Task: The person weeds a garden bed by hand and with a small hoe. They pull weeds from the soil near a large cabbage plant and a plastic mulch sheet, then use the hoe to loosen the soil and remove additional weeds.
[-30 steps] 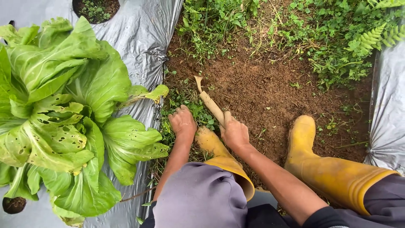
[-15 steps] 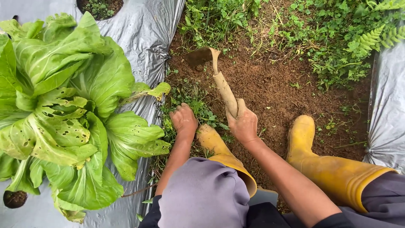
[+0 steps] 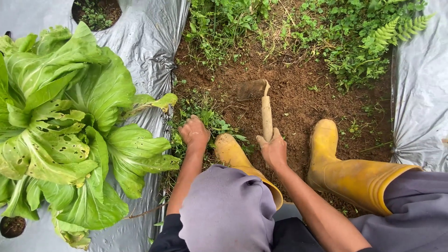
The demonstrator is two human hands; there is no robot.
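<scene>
My right hand (image 3: pixel 274 150) grips the wooden handle of a small hand hoe (image 3: pixel 266 112); its muddy blade (image 3: pixel 251 89) rests on the brown soil (image 3: pixel 298 93) ahead of me. My left hand (image 3: pixel 194 133) is closed around a clump of low green weeds (image 3: pixel 207 119) beside the plastic sheet's edge. Two yellow rubber boots stand on the soil, the left boot (image 3: pixel 233 156) between my hands and the right boot (image 3: pixel 345 172) to the right.
A large leafy green cabbage plant (image 3: pixel 65 126) with holed leaves grows through silver plastic mulch (image 3: pixel 149 42) on the left. More silver mulch (image 3: pixel 420 93) lies at the right. Weeds and a fern (image 3: pixel 364 37) line the far side of the soil strip.
The hoe swung up and forward, then came down onto soil more to the right. My right hand followed it; my left hand stayed on the weeds.
</scene>
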